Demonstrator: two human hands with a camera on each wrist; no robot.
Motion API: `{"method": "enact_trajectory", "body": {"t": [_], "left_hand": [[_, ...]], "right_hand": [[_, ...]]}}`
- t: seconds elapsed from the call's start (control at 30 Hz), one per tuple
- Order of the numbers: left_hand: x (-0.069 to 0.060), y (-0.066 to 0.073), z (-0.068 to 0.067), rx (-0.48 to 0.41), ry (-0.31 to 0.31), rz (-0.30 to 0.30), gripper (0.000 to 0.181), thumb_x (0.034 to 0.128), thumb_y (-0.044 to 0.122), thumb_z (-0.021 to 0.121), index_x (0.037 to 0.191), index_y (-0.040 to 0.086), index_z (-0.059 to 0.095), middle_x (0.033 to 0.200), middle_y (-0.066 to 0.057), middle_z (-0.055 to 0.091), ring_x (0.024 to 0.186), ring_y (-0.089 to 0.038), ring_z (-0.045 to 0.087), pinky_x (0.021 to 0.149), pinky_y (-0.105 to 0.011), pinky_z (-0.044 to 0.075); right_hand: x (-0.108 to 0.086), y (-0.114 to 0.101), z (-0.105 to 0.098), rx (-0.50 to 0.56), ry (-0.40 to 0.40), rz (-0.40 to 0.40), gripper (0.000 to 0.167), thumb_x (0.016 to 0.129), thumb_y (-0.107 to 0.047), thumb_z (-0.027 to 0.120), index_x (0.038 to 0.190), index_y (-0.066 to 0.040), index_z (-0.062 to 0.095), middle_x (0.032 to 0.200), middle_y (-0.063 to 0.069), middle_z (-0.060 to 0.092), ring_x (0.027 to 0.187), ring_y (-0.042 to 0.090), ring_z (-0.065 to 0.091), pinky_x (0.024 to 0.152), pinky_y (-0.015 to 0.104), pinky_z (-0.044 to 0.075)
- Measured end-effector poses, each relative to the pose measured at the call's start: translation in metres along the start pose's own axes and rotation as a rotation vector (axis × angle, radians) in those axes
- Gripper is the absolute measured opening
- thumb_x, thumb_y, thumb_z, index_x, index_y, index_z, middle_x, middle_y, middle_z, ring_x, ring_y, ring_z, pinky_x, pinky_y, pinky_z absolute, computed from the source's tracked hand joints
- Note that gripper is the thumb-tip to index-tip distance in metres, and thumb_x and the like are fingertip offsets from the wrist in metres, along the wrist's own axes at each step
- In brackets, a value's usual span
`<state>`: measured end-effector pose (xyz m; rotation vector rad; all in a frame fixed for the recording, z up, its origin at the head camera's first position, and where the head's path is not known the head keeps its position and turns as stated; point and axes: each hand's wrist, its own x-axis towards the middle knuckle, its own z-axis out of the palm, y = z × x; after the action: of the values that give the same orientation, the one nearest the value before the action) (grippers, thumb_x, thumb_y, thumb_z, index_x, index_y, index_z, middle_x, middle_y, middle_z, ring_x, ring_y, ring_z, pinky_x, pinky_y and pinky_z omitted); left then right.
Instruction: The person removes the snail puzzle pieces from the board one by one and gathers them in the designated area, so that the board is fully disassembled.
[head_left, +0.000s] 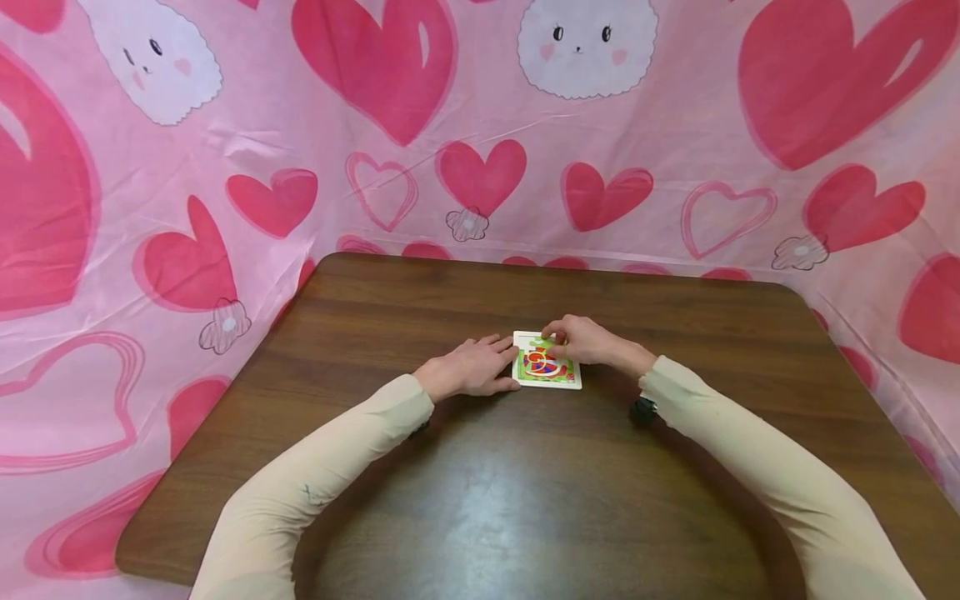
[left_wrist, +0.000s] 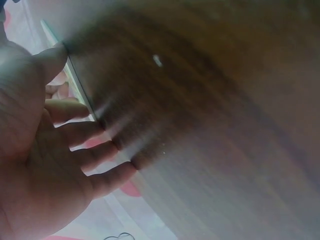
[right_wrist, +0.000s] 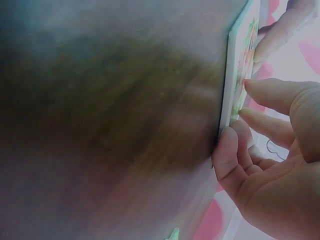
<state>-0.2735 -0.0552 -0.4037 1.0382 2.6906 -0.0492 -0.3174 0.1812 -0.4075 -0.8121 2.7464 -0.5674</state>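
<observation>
One white-edged picture board (head_left: 547, 363) lies flat, just toward twelve o'clock from the middle of the single bench (head_left: 465, 500), and it could skid or twist if the right hand (head_left: 588, 340), at its two o'clock, pushed harder than the left hand (head_left: 474, 367) braces at nine. Of these two hands, the left has fingers spread against the edge; the right bends thumb and forefinger to the board's face, pinching what, if anything, I cannot tell.
</observation>
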Motion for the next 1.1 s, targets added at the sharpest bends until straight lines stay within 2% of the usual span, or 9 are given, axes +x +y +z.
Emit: {"method": "enact_trajectory", "body": {"t": [0.27,0.6,0.83,1.1], "left_hand": [[0.0001,0.0002,-0.0011,0.006,0.005,0.013,0.071,0.0965,0.055,0.051,0.15,0.011,0.037,0.161,-0.011,0.031,0.147,-0.035,0.031,0.114,-0.056,0.032],[0.0005,0.0007,-0.0026,0.002,0.007,0.012,0.07,0.0966,0.055,0.051,0.15,0.011,0.038,0.161,-0.011,0.031,0.146,-0.036,0.031,0.113,-0.058,0.033],[0.0011,0.0014,-0.0033,0.0,0.005,0.009,0.07,0.0965,0.055,0.051,0.15,0.012,0.039,0.16,-0.01,0.032,0.146,-0.036,0.032,0.113,-0.058,0.033],[0.0012,0.0008,-0.0032,-0.006,0.0,0.012,0.071,0.0961,0.055,0.052,0.15,0.011,0.039,0.16,-0.012,0.033,0.146,-0.036,0.032,0.114,-0.057,0.032]], "right_hand": [[0.003,-0.0059,-0.0023,-0.007,-0.025,-0.014,0.032,0.088,-0.017,0.072,0.116,-0.003,0.069,0.095,0.01,0.069,0.085,0.02,0.059,0.074,0.033,0.047],[0.0045,-0.0073,-0.0026,-0.014,-0.038,-0.009,0.032,0.088,-0.016,0.07,0.116,-0.001,0.065,0.099,0.013,0.063,0.089,0.023,0.056,0.078,0.036,0.047],[0.0054,-0.0049,-0.003,0.032,-0.036,-0.002,0.029,0.088,-0.014,0.07,0.112,-0.003,0.059,0.102,0.014,0.055,0.09,0.023,0.051,0.08,0.036,0.044],[0.0061,-0.0054,-0.003,0.092,-0.005,-0.027,0.03,0.086,-0.01,0.074,0.105,-0.005,0.052,0.096,0.011,0.055,0.089,0.023,0.048,0.077,0.033,0.041]]}}
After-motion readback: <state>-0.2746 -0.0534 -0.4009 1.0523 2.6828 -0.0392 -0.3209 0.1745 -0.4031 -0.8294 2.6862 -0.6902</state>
